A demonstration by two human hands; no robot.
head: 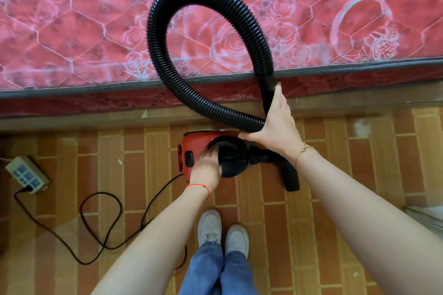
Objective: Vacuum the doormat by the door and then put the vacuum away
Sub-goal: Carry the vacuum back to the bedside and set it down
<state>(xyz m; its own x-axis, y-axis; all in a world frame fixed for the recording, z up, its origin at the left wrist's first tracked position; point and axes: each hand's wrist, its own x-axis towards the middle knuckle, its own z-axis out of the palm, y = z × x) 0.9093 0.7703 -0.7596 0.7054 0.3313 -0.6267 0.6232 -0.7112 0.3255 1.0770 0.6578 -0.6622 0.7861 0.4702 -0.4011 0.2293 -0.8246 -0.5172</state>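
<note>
A: Counts?
B: One vacuum [203,151], one hose [191,7], two hands, one power strip [26,172] at left.
A: Hands?
B: Left hand [207,163] lies on the vacuum's black dome, frame center, grip unclear. Right hand [275,122] wraps the hose just above it, looped over the mattress [72,31].

Brick-tile floor [335,199]: red vacuum [194,143], black cord [100,218], power strip [26,175], bed frame w/ mattress [72,31].
</note>
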